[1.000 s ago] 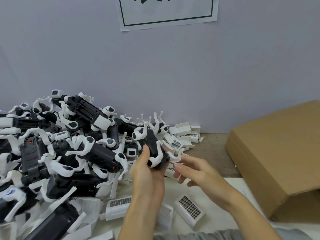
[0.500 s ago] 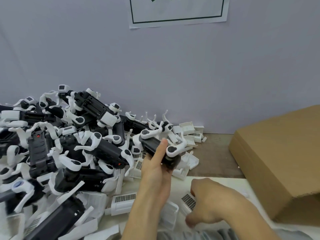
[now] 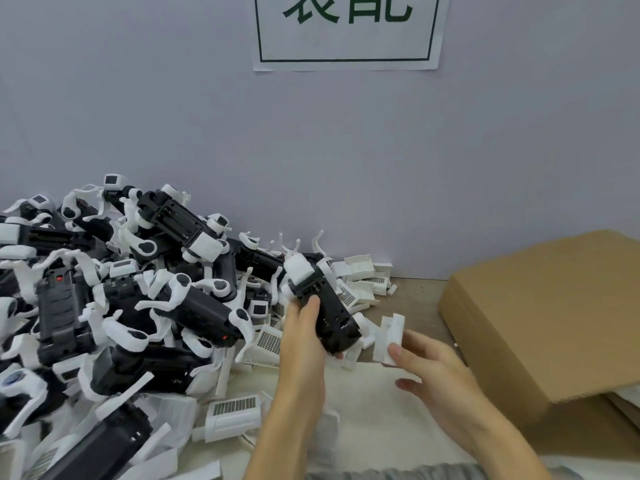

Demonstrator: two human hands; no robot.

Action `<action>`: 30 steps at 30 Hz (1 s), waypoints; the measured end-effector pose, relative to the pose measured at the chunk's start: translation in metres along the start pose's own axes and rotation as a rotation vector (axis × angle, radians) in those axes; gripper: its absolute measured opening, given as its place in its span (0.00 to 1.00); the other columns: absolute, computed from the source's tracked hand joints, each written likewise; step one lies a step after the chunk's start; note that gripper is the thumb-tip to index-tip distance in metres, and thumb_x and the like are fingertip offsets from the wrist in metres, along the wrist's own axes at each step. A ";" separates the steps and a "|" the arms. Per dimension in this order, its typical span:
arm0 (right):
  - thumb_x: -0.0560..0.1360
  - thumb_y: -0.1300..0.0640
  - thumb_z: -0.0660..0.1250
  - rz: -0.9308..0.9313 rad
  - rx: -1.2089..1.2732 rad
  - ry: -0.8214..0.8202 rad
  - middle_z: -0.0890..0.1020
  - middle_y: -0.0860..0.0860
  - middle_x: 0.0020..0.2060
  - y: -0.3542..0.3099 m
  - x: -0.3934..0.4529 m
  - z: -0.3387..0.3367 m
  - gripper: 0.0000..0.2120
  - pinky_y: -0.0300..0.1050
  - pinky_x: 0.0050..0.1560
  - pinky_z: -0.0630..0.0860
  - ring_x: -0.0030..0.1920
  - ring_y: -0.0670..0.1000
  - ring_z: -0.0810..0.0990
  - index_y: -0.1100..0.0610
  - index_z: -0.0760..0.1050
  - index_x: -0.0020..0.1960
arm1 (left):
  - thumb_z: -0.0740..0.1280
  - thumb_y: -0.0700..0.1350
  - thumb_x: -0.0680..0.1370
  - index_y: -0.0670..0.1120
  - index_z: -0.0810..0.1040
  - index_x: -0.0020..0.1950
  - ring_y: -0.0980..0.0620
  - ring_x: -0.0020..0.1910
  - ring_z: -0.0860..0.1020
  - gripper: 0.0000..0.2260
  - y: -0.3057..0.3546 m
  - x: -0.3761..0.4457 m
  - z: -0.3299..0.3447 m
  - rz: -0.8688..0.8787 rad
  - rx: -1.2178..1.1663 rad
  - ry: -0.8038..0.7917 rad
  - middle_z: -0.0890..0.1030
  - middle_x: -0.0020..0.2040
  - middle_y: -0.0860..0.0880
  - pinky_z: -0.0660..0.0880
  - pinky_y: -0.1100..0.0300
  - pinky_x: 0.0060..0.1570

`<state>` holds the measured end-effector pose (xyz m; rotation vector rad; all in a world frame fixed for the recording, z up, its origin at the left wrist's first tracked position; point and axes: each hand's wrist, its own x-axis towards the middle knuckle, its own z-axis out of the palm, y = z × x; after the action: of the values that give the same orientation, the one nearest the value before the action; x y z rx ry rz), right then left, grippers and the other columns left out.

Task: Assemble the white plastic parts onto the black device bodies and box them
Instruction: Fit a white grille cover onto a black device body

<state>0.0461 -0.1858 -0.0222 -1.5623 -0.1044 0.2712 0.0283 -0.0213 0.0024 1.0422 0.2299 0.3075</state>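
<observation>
Head: white part (image 3: 390,337) between right fingers (image 3: 401,355)

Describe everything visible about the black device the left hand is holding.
The black device is an elongated body of matte black plastic with rounded edges, held tilted, its far end pointing up and away toward the wall. A white block caps that far end, and white arms stick out from its sides. The face turned to the camera shows small recesses; details are blurred. The left hand grips it from the left, thumb across the face, above the table edge. The right hand holds a white part just beside it, seemingly apart.
</observation>
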 end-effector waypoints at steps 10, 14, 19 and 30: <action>0.74 0.69 0.72 -0.335 0.163 0.226 0.85 0.49 0.51 -0.011 0.008 -0.018 0.24 0.40 0.34 0.78 0.39 0.54 0.85 0.45 0.79 0.62 | 0.64 0.47 0.83 0.52 0.78 0.54 0.60 0.27 0.78 0.04 -0.008 -0.013 0.014 0.066 0.472 -0.191 0.83 0.33 0.58 0.68 0.67 0.22; 0.76 0.71 0.67 -0.350 0.247 0.076 0.85 0.52 0.55 -0.017 0.009 -0.012 0.21 0.48 0.48 0.80 0.53 0.59 0.85 0.46 0.84 0.55 | 0.64 0.49 0.83 0.57 0.78 0.56 0.55 0.36 0.80 0.05 -0.014 -0.013 0.015 0.069 0.530 -0.207 0.84 0.43 0.52 0.71 0.67 0.26; 0.80 0.62 0.66 -0.421 0.081 0.113 0.86 0.51 0.50 -0.023 0.008 0.003 0.13 0.50 0.49 0.83 0.47 0.56 0.85 0.47 0.86 0.49 | 0.54 0.54 0.85 0.60 0.75 0.56 0.54 0.41 0.83 0.10 -0.020 -0.011 0.016 0.021 0.548 -0.194 0.84 0.48 0.52 0.76 0.64 0.30; 0.69 0.57 0.79 -0.537 -0.369 0.190 0.76 0.34 0.51 -0.022 0.012 0.020 0.20 0.40 0.45 0.82 0.50 0.41 0.83 0.39 0.78 0.55 | 0.56 0.57 0.84 0.62 0.73 0.57 0.59 0.38 0.83 0.08 -0.023 -0.007 0.016 0.032 0.504 -0.230 0.85 0.45 0.59 0.76 0.64 0.30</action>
<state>0.0553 -0.1634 -0.0012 -1.8479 -0.4357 -0.3367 0.0303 -0.0478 -0.0098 1.5694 0.0826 0.1568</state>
